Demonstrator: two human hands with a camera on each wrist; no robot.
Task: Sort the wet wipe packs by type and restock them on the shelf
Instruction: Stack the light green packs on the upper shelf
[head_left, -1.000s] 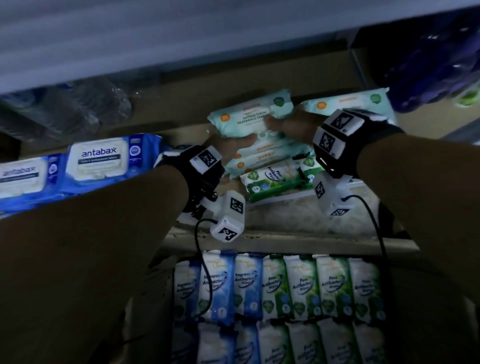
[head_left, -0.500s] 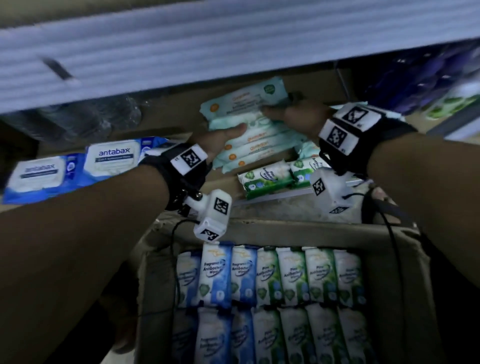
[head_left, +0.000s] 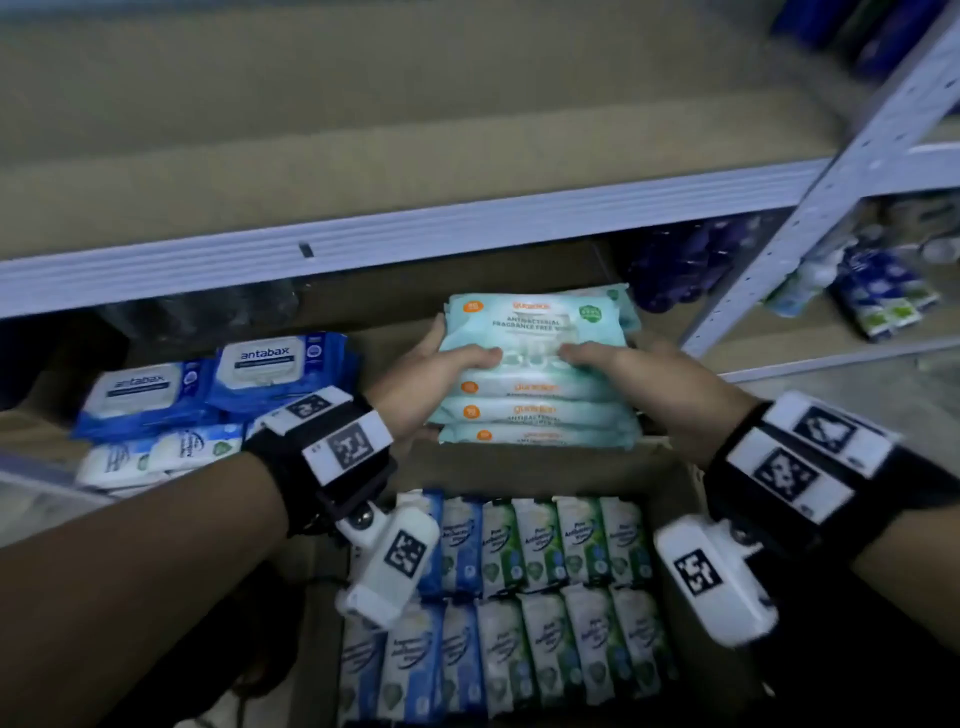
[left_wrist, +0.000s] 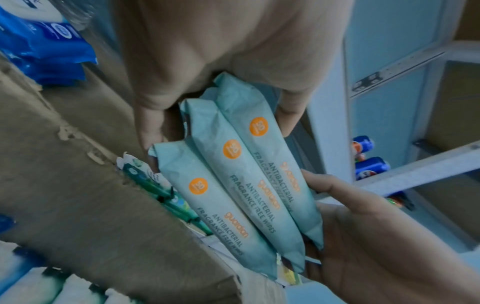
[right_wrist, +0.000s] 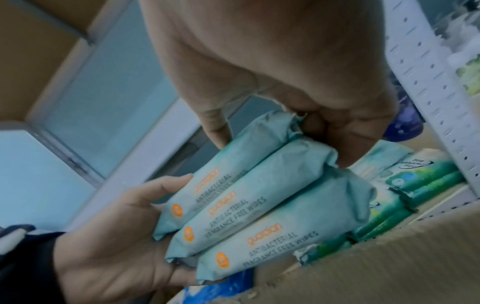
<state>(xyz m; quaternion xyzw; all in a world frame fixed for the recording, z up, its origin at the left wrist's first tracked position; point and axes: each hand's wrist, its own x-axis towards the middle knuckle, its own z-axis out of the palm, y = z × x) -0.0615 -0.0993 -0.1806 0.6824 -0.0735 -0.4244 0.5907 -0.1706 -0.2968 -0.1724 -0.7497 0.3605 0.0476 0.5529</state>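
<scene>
I hold a stack of several teal "guardian antibacterial fragrance free wipes" packs (head_left: 535, 364) between both hands, in front of the lower shelf opening and above the box's far edge. My left hand (head_left: 441, 374) grips the stack's left end, thumb on top and fingers underneath. My right hand (head_left: 623, 371) grips the right end the same way. In the left wrist view the left hand (left_wrist: 221, 82) clasps the packs (left_wrist: 246, 185) and the right hand (left_wrist: 363, 226) cups their far end. The right wrist view shows the right hand (right_wrist: 298, 92), the packs (right_wrist: 259, 205) and the left hand (right_wrist: 124, 236).
A cardboard box (head_left: 675, 467) below my wrists holds rows of blue and green wipe packs (head_left: 519, 551). Blue antabax packs (head_left: 260, 374) lie on the lower shelf at left. Green packs (right_wrist: 420, 183) lie on that shelf behind the stack. The upper shelf's edge (head_left: 415, 234) and a perforated upright (head_left: 831, 208) are close.
The teal stack came up off the green packs on the lower shelf and out toward me. Both hands now grip its ends. My view has tilted up to show the upper shelf.
</scene>
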